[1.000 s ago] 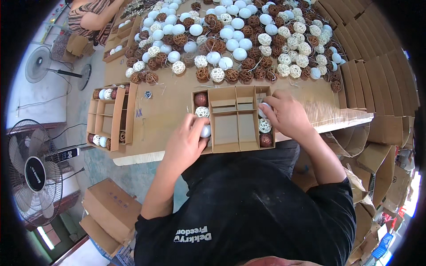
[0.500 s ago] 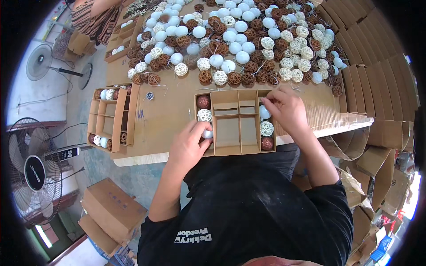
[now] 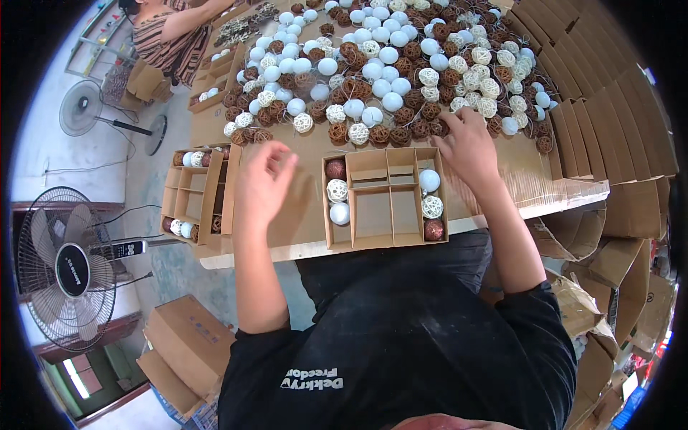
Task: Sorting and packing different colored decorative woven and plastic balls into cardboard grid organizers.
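A divided cardboard box (image 3: 385,197) lies at the near edge of the tabletop (image 3: 308,208), just in front of the person. Its left column holds three balls from far to near: a dark red glittery ball (image 3: 335,169), a cream woven rattan ball (image 3: 337,190) and a smooth white ball (image 3: 340,213). Its right column holds a white ball (image 3: 429,179), a cream woven ball (image 3: 432,207) and a dark red ball (image 3: 433,229). The middle compartments are bare cardboard.

The left hand (image 3: 264,179) is raised over the tabletop at about 9 o'clock from the box, fingers spread apart and holding nothing. The right hand (image 3: 469,143) lies at about 1 o'clock from the box, fingers loosely spread and reaching into the near edge of the heap of balls (image 3: 387,64); whether it has closed on a ball cannot be told.

The heap, of white, cream woven and brown woven balls, fills the far tabletop at 12 o'clock. A second divided box (image 3: 197,193), partly filled, sits at 9 o'clock, beyond the left hand. Flat cardboard blanks (image 3: 609,122) are stacked at 3 o'clock. A standing fan (image 3: 68,269) is on the floor at 8 o'clock.
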Action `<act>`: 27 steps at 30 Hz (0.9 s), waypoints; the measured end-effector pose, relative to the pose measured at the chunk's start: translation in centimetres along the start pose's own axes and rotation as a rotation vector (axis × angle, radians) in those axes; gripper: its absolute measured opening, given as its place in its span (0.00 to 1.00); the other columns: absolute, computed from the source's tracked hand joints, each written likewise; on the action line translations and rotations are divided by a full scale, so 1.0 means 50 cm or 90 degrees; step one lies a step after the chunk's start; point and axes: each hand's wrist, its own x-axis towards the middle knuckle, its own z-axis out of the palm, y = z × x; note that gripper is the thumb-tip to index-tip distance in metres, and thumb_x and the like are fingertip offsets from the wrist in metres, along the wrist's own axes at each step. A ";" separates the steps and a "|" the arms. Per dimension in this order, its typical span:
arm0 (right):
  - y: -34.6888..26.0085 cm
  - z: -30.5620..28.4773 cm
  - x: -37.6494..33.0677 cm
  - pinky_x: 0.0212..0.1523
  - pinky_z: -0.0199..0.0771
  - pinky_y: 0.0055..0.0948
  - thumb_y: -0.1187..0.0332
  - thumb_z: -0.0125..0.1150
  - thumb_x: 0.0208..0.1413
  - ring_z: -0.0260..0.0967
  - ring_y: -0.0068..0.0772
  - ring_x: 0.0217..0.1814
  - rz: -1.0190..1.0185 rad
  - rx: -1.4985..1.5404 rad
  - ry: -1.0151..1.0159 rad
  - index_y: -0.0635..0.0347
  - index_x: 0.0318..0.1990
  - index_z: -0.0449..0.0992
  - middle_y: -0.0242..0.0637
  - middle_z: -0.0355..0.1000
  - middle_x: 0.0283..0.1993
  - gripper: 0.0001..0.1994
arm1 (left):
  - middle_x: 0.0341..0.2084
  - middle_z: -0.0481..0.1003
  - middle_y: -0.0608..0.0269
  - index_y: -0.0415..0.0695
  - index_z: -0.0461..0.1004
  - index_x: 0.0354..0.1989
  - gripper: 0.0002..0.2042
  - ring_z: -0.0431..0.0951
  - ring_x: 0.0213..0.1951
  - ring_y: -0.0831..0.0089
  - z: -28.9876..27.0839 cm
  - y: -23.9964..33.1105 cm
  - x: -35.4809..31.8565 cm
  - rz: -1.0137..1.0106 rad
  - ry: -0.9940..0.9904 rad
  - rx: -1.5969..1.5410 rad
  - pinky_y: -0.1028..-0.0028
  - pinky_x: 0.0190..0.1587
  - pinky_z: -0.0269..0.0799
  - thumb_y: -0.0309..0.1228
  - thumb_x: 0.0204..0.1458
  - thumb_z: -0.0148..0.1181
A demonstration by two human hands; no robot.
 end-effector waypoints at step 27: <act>-0.057 -0.063 -0.059 0.46 0.78 0.39 0.63 0.72 0.58 0.77 0.47 0.46 0.027 0.352 -0.068 0.59 0.55 0.75 0.46 0.77 0.47 0.21 | 0.48 0.74 0.61 0.39 0.72 0.51 0.20 0.76 0.44 0.77 0.002 0.016 -0.114 0.119 -0.009 -0.281 0.74 0.49 0.74 0.13 0.51 0.67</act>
